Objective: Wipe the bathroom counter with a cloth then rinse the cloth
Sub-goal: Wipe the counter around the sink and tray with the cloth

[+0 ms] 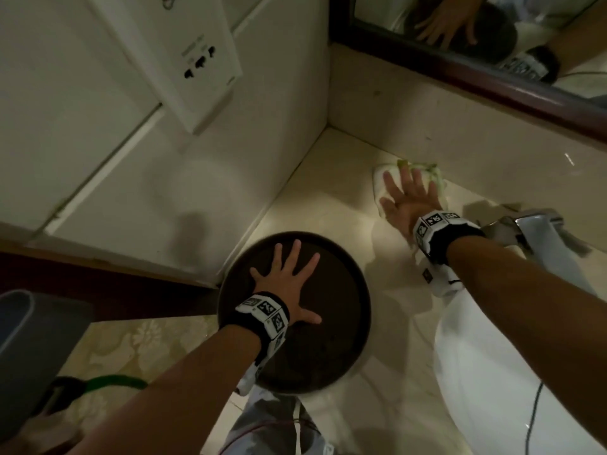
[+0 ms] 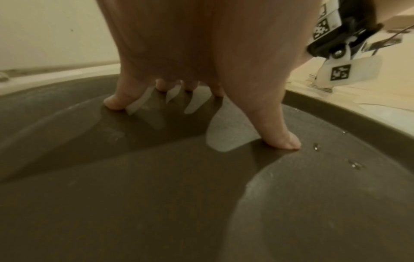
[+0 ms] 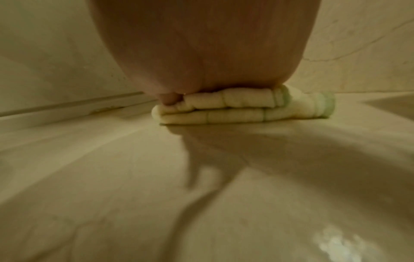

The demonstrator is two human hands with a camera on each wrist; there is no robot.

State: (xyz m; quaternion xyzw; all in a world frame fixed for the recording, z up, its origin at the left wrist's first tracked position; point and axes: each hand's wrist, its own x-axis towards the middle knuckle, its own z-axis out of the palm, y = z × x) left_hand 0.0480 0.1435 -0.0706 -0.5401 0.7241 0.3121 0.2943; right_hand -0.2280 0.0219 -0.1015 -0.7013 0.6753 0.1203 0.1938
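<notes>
A folded white cloth with green edging (image 1: pixel 381 178) (image 3: pixel 241 109) lies on the pale marble counter (image 1: pixel 322 205) near the back wall. My right hand (image 1: pixel 405 195) (image 3: pixel 201 53) lies flat on it with fingers straight and spread, pressing it down. My left hand (image 1: pixel 289 284) (image 2: pixel 201 53) rests flat, fingers spread, on a round dark brown tray (image 1: pixel 328 349) (image 2: pixel 156 195) at the counter's front left corner. Only fingertips touch the tray in the left wrist view. Neither hand grips anything.
A white basin (image 1: pixel 492 372) with a chrome faucet (image 1: pixel 532 224) sits to the right of my right arm. A dark-framed mirror (image 1: pixel 492 77) runs along the back wall. A socket panel (image 1: pixel 197 64) is on the left wall. A grey bin (image 1: pixel 29 339) stands on the floor at left.
</notes>
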